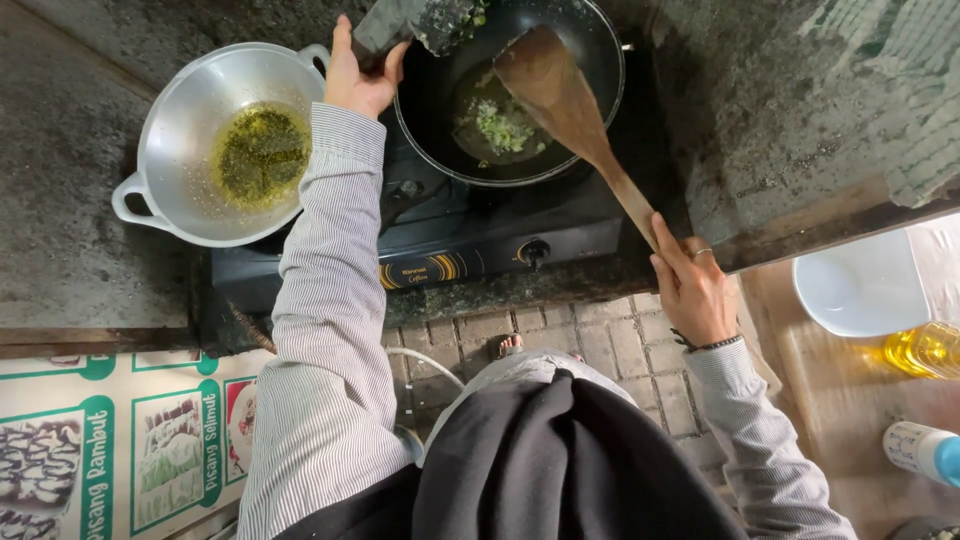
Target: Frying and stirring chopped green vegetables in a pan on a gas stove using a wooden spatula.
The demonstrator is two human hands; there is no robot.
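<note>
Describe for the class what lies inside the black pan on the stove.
Inside the black pan sit chopped greens in a little oil. The wooden spatula blade covers part of the base, hiding whatever lies beneath it.

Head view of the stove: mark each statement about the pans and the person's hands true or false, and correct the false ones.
1. The right hand holds a wooden spatula. True.
2. The spatula's blade is over the silver wok. False: it is over the black pan.
3. The silver wok holds oil with dark green bits. True.
4. The left hand rests on the stove knob. False: it is up at the black pan's rim, gripping a dark board.
5. The black pan is empty. False: chopped greens lie in it.
</note>
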